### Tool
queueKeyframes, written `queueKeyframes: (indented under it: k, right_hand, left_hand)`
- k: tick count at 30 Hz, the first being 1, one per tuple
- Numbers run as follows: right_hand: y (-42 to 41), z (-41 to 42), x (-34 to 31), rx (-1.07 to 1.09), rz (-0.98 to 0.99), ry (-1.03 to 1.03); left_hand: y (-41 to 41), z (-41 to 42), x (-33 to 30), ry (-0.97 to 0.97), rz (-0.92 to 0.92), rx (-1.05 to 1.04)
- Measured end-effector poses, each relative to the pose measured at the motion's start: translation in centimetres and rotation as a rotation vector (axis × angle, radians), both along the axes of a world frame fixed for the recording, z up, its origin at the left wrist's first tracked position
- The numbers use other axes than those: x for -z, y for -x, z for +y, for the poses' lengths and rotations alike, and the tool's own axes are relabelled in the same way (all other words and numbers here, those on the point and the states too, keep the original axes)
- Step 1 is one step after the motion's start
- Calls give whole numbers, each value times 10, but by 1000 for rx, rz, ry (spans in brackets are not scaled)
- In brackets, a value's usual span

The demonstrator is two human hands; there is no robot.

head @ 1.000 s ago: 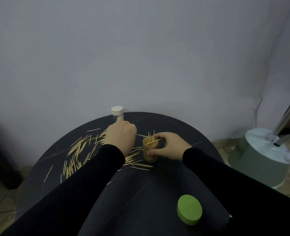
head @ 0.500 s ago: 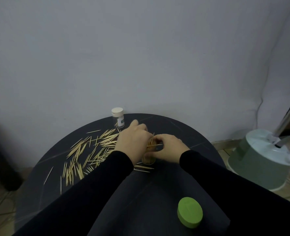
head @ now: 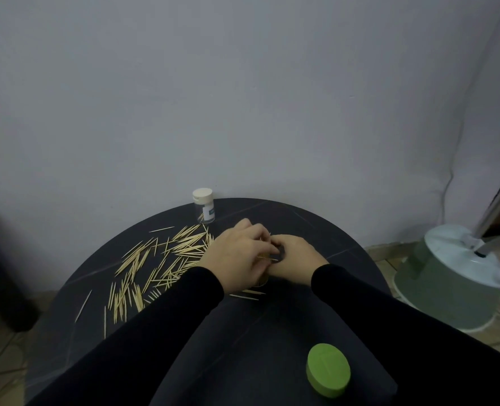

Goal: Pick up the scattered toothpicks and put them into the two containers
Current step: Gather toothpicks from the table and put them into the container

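Both hands meet over the near container (head: 262, 281): left hand (head: 238, 259) pinches toothpicks, right hand (head: 294, 260) curls round it. Most scattered toothpicks (head: 161, 259) remain left; the far capped bottle (head: 204, 205) looks unfilled.

No legible text (jar (head: 204, 207) label blurred)

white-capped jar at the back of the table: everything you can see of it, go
The jar is small, clear and round-bodied, plastic or glass by the look, with a white cap that sits closed on top. A small label shows on its front; the print is too small to read. It stands upright near the far edge of the dark round table, close to the wall. Neither hand touches it. The nearest scattered toothpicks lie just in front of its base. Its contents cannot be made out.
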State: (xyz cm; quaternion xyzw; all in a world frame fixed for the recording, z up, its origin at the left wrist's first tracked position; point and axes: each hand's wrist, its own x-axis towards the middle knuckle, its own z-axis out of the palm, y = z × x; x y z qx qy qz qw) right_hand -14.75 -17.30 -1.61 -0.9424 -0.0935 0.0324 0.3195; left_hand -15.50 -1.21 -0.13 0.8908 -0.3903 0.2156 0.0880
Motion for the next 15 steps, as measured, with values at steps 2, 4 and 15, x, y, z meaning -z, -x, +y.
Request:
queueKeyframes:
  k: [2,4,15]
  right_hand:
    - [0,0,1,2,3,-12]
    - [0,1,1,9,-6,-24]
    - [3,4,1,-3,-28,-49]
  left_hand:
    - [-1,-3,2,-15,12,-4]
    - [-1,-5,2,31,52,-51]
    - [0,1,9,754,377,-269]
